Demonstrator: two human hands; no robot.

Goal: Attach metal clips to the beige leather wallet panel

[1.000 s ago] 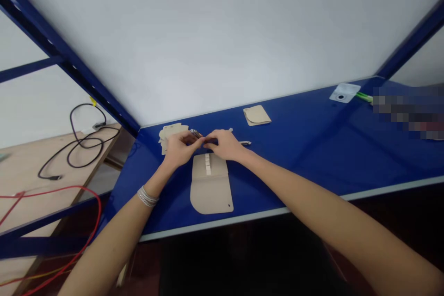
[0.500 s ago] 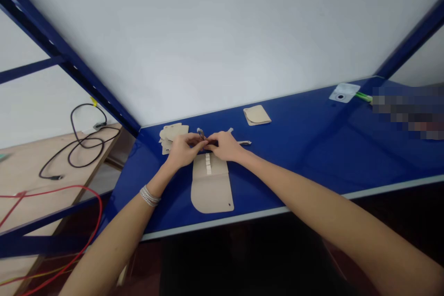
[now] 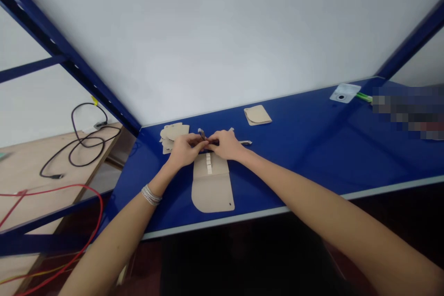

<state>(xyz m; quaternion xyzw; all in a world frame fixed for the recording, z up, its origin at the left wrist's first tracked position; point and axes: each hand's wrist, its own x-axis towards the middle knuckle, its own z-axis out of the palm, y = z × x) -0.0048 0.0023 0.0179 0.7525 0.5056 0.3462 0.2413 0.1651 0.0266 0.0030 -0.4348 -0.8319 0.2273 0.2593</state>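
Note:
A beige case [image 3: 212, 192] lies unfolded on the blue table, with a strip of pale loops [image 3: 208, 164] down its upper half. At the case's far edge, my left hand [image 3: 186, 149] is closed in a pinch on a small shiny metal tool, seemingly a nail clipper [image 3: 201, 133]. My right hand [image 3: 226, 145] meets it there, fingertips pressed together at the same tool; the fingers partly hide it. Just beyond the right hand lies another silver metal piece [image 3: 246, 142]. Beside my left hand is a pile of beige cases [image 3: 175, 132].
A folded beige case [image 3: 257, 114] lies towards the back of the table. Farther right are a white packet with a dark circle [image 3: 345, 93] and a green item [image 3: 364, 97]. A black cable [image 3: 83, 141] lies on the wooden table at left; a red cable [image 3: 100, 203] hangs nearby.
Both hands stay together at the case's far edge, with only slight finger movement around the metal tool. The view has shifted very slightly.

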